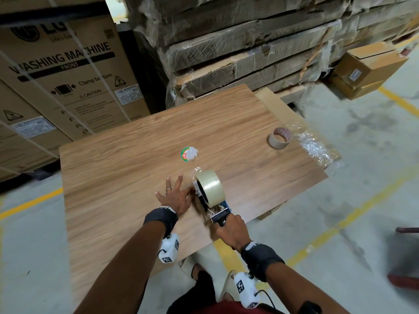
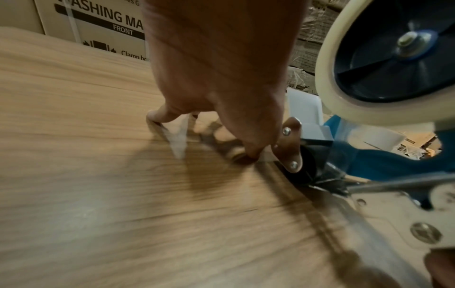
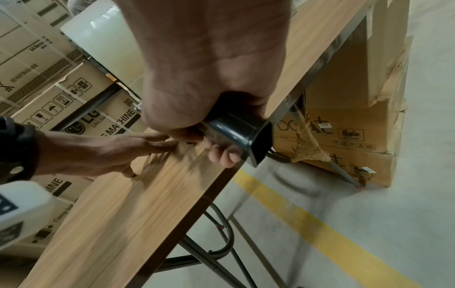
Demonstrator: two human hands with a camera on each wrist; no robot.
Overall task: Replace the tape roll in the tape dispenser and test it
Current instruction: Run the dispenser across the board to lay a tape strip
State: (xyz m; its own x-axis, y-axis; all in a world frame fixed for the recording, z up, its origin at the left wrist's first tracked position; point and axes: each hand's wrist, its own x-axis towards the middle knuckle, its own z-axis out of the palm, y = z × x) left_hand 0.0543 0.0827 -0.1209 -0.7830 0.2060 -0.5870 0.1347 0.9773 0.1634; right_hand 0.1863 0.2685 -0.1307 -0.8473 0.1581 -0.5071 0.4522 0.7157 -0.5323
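Holding: the right hand (image 1: pixel 231 227) was wrapped tight round the dark handle (image 3: pixel 236 134) of the tape dispenser (image 1: pixel 209 196), at the near edge of the worktop (image 1: pixel 136 137).
Left hand: the left hand (image 1: pixel 175 196) lay flat on the wood with its fingers (image 1: pixel 179 181) spread out, gripping nothing. Its thumb side was right up against the front of the dispenser, and in the left wrist view a fingertip pressed down just beside the metal plate (image 2: pixel 289 144).
Task's thing: the new tape roll (image 1: pixel 212 188) already sat on the dispenser's wheel, so I think this was the testing part.
How to do it well: I would press the loose tape end down hard with the flat hand, keep the front roller on the wood, and pull the dispenser back in one straight, slow line. Tipping it up too soon might let the tape curl and stick to itself.
Roll: round, thick, shiny and see-through yellowish.
Dispenser: blue frame, silver metal with screws, smooth dark plastic grip.
Worktop: flat, smooth, light brown wood pattern.
Old roll: a thin brown cardboard ring (image 1: pixel 280 138) lay well apart at the far right, next to crinkly clear wrap (image 1: pixel 317 148).
Sticker: a small round label (image 1: pixel 188 154) lay in the middle.
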